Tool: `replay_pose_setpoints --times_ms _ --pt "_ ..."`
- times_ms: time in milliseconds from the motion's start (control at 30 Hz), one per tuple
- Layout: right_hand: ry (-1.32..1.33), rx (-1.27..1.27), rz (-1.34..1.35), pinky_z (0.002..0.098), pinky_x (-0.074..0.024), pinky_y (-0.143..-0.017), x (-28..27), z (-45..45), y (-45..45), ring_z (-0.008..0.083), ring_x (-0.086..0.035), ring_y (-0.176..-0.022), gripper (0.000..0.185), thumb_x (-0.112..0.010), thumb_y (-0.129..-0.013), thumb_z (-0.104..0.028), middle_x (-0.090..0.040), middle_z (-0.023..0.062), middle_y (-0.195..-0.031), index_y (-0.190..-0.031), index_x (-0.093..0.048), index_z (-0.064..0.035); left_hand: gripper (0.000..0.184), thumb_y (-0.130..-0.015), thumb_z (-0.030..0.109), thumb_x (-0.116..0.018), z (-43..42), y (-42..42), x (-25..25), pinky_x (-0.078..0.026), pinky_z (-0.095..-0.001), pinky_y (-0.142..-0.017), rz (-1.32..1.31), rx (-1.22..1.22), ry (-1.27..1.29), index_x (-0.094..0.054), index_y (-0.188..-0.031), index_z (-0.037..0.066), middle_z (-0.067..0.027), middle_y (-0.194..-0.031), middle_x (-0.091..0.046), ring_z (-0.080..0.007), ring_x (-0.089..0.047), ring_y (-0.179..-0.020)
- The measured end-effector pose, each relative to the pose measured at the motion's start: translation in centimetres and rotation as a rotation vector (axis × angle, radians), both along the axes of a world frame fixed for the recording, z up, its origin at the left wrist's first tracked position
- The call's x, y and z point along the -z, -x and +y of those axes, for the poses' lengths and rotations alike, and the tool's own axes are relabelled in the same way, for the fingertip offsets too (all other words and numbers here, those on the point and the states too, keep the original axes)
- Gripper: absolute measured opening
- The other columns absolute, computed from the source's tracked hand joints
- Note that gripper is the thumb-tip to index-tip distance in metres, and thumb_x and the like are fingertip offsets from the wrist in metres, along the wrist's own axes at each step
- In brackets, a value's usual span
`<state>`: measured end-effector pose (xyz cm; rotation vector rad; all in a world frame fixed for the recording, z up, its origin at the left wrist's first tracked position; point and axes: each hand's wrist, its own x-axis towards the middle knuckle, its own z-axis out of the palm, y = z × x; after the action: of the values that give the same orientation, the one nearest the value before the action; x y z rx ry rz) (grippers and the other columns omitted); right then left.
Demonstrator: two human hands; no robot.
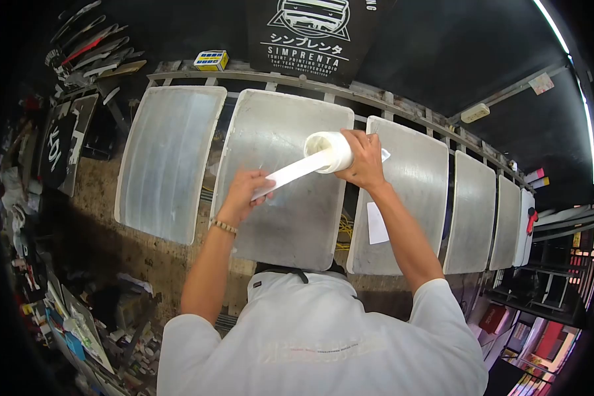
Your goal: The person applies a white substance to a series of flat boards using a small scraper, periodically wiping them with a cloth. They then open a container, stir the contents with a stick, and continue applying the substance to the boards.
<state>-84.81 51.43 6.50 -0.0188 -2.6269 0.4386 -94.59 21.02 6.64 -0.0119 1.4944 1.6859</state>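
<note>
My right hand [364,158] is wrapped round the side and base of a white plastic tub [340,150], which is tipped so its mouth faces left toward me. A bit of a pale label shows past my fingers. My left hand [245,193] grips the near end of a long, flat white spatula [290,175]. Its far end reaches into the mouth of the tub, where whitish stuff coats the inside. Both hands are above a grey printing platen [284,228], the second from the left.
More platens stand in a row, one at left [168,165] and several to the right. White paper [377,223] lies on the platen right of the tub. A yellow-and-blue box [210,61] sits on the rail behind. Clutter fills the lower left.
</note>
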Motion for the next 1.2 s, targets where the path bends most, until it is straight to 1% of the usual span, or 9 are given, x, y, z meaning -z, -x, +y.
replay_pose_setpoints --times_ms 333,533,767,867,933,967,1033,1067,1200 --pt "0.036 0.117 -0.177 0.0446 -0.0441 -0.088 2.3 -3.0 3.2 0.0334 -0.051 -0.098 0.083 -0.085 -0.05 -0.029 -0.063 0.0107 -0.114 -0.128 -0.065 -0.0088 0.011 -0.089 0.011 -0.071 -5.7 2.3 4.0 -0.034 -0.0195 -0.041 -0.007 -0.145 -0.045 -0.068 -0.093 0.003 -0.005 -0.069 -0.065 -0.0065 -0.05 -0.047" --pt "0.071 0.225 -0.211 0.0442 -0.0446 -0.084 2.6 -4.5 4.6 0.034 -0.051 -0.094 0.081 -0.085 -0.048 -0.033 -0.062 0.013 -0.106 -0.123 -0.067 -0.0086 0.01 -0.094 0.013 -0.069 -5.9 5.5 8.6 -0.04 -0.0204 -0.046 0.066 -0.3 -0.042 -0.064 -0.098 0.006 -0.0041 -0.077 -0.067 -0.0071 -0.057 -0.056" --pt "0.238 0.309 -0.194 0.0436 -0.0439 -0.085 3.1 -5.8 4.0 0.0339 -0.053 -0.097 0.079 -0.087 -0.05 -0.033 -0.063 0.0137 -0.107 -0.122 -0.067 -0.0079 0.016 -0.103 0.022 -0.061 -4.9 11.0 15.2 -0.042 -0.0234 -0.055 0.631 -0.241 0.296 -0.06 -0.101 0.006 -0.001 -0.082 -0.064 -0.0054 -0.053 -0.062" --pt "0.298 0.293 -0.127 0.0414 -0.0398 -0.087 2.0 -6.8 2.3 0.0314 -0.053 -0.099 0.08 -0.087 -0.05 -0.034 -0.063 0.0129 -0.108 -0.122 -0.066 -0.0067 0.024 -0.106 0.026 -0.054 -4.0 11.3 14.8 -0.048 -0.0295 -0.061 0.8 -0.156 0.503 -0.063 -0.11 0.004 -0.0056 -0.085 -0.067 -0.0131 -0.06 -0.065" --pt "0.353 0.304 -0.104 0.041 -0.0378 -0.089 1.3 -7.4 0.4 0.031 -0.052 -0.102 0.08 -0.089 -0.05 -0.034 -0.063 0.0121 -0.107 -0.121 -0.065 -0.0065 0.032 -0.105 0.027 -0.05 -3.1 10.6 14.0 -0.053 -0.0456 -0.076 0.948 -0.261 0.598 -0.068 -0.114 0.001 -0.0179 -0.091 -0.07 -0.0342 -0.068 -0.079" --pt "0.402 0.305 -0.084 0.0406 -0.0358 -0.092 1.0 -7.7 -0.8 0.0305 -0.051 -0.104 0.08 -0.091 -0.051 -0.034 -0.062 0.0113 -0.106 -0.121 -0.064 -0.0063 0.032 -0.105 0.027 -0.05 -2.8 10.4 14.0 -0.053 -0.0456 -0.076 0.95 -0.251 0.598 -0.068 -0.114 0.001 -0.0179 -0.091 -0.07 -0.0342 -0.068 -0.079" --pt "0.433 0.325 -0.1 0.0427 -0.0373 -0.093 0.3 -8.4 -3.5 0.0319 -0.05 -0.105 0.076 -0.092 -0.052 -0.03 -0.06 0.011 -0.107 -0.118 -0.063 -0.0057 0.034 -0.104 0.024 -0.05 -2.0 10.2 14.3 -0.051 -0.0502 -0.086 1.168 -0.194 0.599 -0.069 -0.123 0.003 -0.0244 -0.101 -0.07 -0.0409 -0.067 -0.095" --pt "0.467 0.356 -0.094 0.0423 -0.0367 -0.092 0.5 -8.6 -5.0 0.0311 -0.05 -0.105 0.08 -0.091 -0.052 -0.032 -0.061 0.0107 -0.108 -0.122 -0.062 -0.0059 0.035 -0.104 0.023 -0.05 -1.5 9.8 13.9 -0.05 -0.0501 -0.09 1.098 -0.119 0.632 -0.067 -0.126 0.002 -0.0259 -0.106 -0.069 -0.0418 -0.065 -0.102" --pt "0.554 0.479 -0.096 0.043 -0.0366 -0.091 1.0 -9.8 -11.0 0.0307 -0.048 -0.106 0.085 -0.092 -0.053 -0.031 -0.058 0.0094 -0.111 -0.128 -0.061 -0.0055 0.034 -0.105 0.024 -0.049 1.9 6.9 13.4 -0.051 -0.0493 -0.088 1.117 -0.072 0.652 -0.067 -0.127 0.006 -0.0229 -0.105 -0.065 -0.0421 -0.063 -0.1"
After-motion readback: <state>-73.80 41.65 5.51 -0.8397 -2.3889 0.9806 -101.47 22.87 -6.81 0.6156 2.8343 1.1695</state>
